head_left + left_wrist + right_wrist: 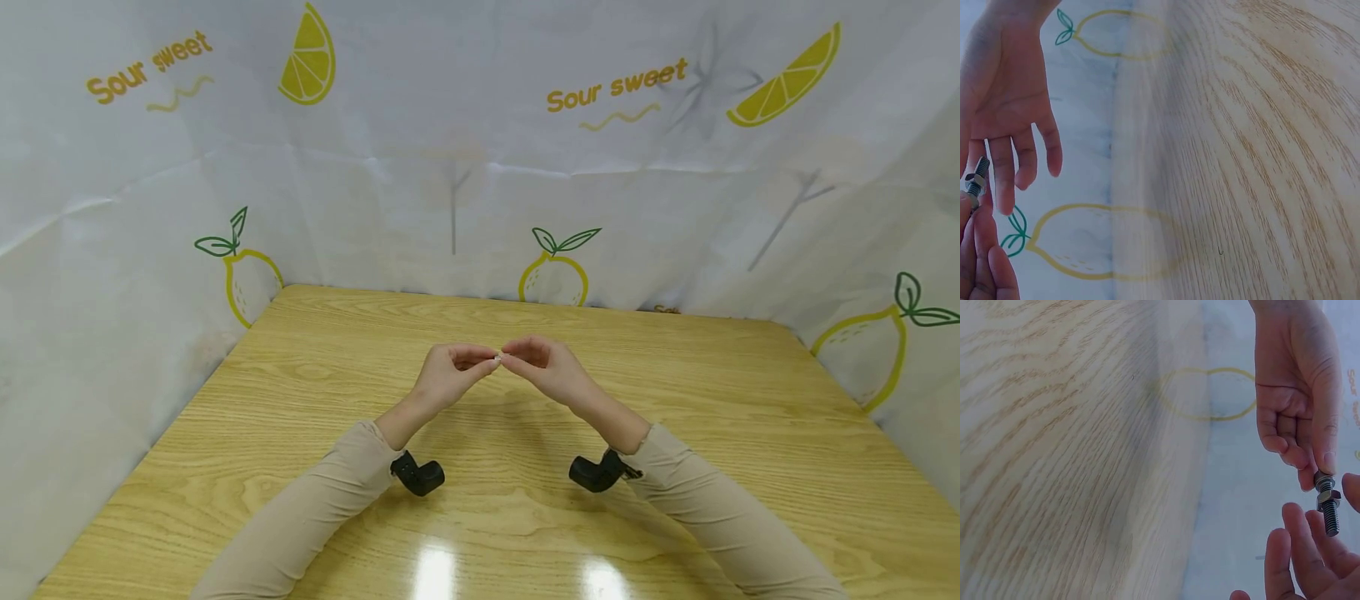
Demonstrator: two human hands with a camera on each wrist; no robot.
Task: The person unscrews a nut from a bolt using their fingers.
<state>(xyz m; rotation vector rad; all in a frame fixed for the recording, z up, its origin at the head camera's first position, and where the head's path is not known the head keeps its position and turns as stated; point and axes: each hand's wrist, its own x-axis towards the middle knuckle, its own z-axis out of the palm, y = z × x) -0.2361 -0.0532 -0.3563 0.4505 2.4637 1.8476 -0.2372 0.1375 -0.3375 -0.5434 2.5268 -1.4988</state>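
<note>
Above the middle of the table, my left hand (444, 379) pinches a small metal bolt (1332, 524) by its head end between thumb and fingers. A hex nut (1329, 499) sits partway along the thread. The bolt's bare threaded end points toward my right hand (561, 377). In the right wrist view the right thumb (1352, 490) stands just beside the nut, and the right fingers are spread loosely on the other side. The left wrist view shows the bolt at its left edge, with the right fingers extended beyond its tip.
The hands are over a wood-grain table (300, 467). Behind it and at both sides hangs a white cloth (390, 217) printed with lemons and lettering. Each wrist carries a black camera mount (417, 475) below a beige sleeve (315, 500).
</note>
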